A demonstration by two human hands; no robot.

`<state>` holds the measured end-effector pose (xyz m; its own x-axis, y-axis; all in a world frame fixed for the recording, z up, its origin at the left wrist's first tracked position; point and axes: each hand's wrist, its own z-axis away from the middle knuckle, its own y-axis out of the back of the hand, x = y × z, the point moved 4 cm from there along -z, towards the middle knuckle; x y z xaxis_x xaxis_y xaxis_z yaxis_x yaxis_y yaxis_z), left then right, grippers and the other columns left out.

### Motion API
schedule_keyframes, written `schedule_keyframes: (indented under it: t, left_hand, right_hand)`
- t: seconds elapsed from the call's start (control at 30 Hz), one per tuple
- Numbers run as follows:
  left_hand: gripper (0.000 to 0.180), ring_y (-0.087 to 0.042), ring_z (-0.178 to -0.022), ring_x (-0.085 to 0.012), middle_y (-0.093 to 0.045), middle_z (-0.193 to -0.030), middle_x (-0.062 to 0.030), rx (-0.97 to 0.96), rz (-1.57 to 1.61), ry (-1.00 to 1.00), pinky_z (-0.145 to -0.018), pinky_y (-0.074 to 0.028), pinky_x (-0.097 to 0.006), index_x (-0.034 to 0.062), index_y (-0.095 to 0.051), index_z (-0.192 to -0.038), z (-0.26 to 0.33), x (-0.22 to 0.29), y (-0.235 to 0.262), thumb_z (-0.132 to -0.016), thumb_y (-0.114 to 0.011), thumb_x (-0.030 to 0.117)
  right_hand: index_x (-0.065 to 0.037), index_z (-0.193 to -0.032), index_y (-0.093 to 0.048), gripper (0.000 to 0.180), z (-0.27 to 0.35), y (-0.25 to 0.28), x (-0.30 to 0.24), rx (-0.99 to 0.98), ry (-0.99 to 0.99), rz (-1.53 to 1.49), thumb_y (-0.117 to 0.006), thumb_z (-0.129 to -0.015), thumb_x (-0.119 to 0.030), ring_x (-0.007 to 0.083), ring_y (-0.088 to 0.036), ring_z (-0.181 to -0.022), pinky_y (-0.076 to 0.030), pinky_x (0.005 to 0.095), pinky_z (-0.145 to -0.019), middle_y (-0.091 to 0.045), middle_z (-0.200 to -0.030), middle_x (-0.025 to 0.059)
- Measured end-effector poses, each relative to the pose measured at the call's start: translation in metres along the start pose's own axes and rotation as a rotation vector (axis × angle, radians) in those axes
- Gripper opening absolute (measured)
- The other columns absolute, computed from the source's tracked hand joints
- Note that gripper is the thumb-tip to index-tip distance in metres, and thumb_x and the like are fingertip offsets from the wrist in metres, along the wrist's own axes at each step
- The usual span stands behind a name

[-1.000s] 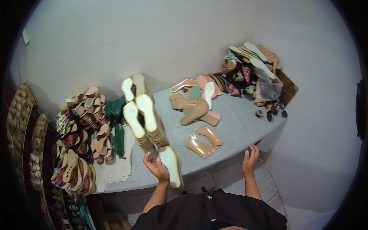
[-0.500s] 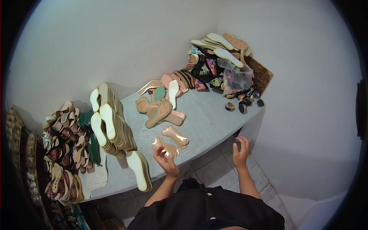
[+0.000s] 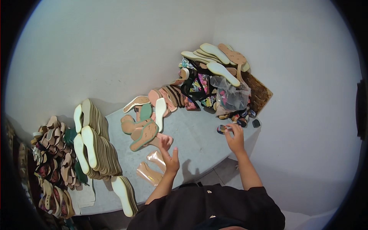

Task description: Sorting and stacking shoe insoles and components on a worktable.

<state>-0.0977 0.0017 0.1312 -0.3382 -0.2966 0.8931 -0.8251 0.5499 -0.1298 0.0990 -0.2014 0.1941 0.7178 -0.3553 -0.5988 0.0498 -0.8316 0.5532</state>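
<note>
The right hand [image 3: 235, 141] has its thumb and fingertips bent together at the edge of a round multicoloured piece [image 3: 220, 129], right of centre in the frame; from where I stand I cannot tell if they are pinching it or only near it. The left hand [image 3: 171, 163] is spread, thumb well apart from the fingers, and holds nothing; it is over the near edge of the grey table [image 3: 199, 134], just beside two shiny tan pieces [image 3: 149, 174].

The round piece lies apart from the dark small pieces [image 3: 241, 122] under the clear plastic bag [image 3: 232, 96]. Stacks of pale soles [image 3: 101, 151] stand at lower left.

I would judge that the step in hand is handling this round piece. The next move seems to call for a light, sure pinch at its rim, without disturbing the small pieces near it.
</note>
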Motion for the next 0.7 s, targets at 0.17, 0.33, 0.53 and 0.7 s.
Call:
schedule_keyframes:
  t: [0.17,0.33,0.53,0.7]
  left_hand:
    - [0.061,-0.053,-0.106,-0.0282,-0.053,-0.113,-0.0195,-0.291,-0.203,0.097,-0.091,-0.040,-0.039,0.0005,-0.026,-0.134,-0.048,-0.004,-0.030,-0.083,-0.058,0.008]
    - [0.066,-0.053,-0.107,-0.0369,-0.054,-0.116,-0.0240,-1.112,-0.954,0.328,-0.091,-0.041,-0.043,0.0040,-0.042,-0.129,-0.039,-0.034,-0.030,-0.084,-0.048,0.051]
    - [0.062,-0.053,-0.106,-0.0380,-0.057,-0.112,-0.0239,-0.767,-0.905,0.356,-0.090,-0.042,-0.042,0.0014,-0.047,-0.124,-0.036,-0.045,-0.002,-0.082,-0.053,0.047]
    - [0.057,-0.053,-0.106,-0.0369,-0.057,-0.112,-0.0233,-0.625,-0.808,0.297,-0.090,-0.042,-0.041,0.0007,-0.048,-0.122,-0.042,-0.034,-0.001,-0.084,-0.055,0.041]
  right_hand:
    - [-0.003,-0.093,-0.060,0.019,-0.097,-0.010,0.057,0.163,0.113,0.040,-0.059,-0.076,-0.012,0.0259,-0.059,-0.073,-0.044,0.0345,-0.073,-0.061,-0.087,0.0105]
    - [-0.004,-0.101,-0.059,0.026,-0.209,0.000,0.146,0.086,-0.236,0.063,-0.059,-0.077,-0.014,0.0260,-0.059,-0.091,-0.044,0.0342,-0.080,-0.061,-0.098,0.0128]
    - [-0.004,-0.122,-0.051,0.055,-0.261,-0.040,0.204,0.102,-0.475,0.189,-0.061,-0.073,-0.027,0.0332,-0.054,-0.108,-0.041,0.0389,-0.092,-0.055,-0.119,0.0187]
    - [-0.003,-0.119,-0.055,0.058,-0.270,-0.053,0.233,-0.042,-0.647,0.118,-0.065,-0.068,-0.029,0.0329,-0.052,-0.113,-0.039,0.0383,-0.094,-0.058,-0.116,0.0182]
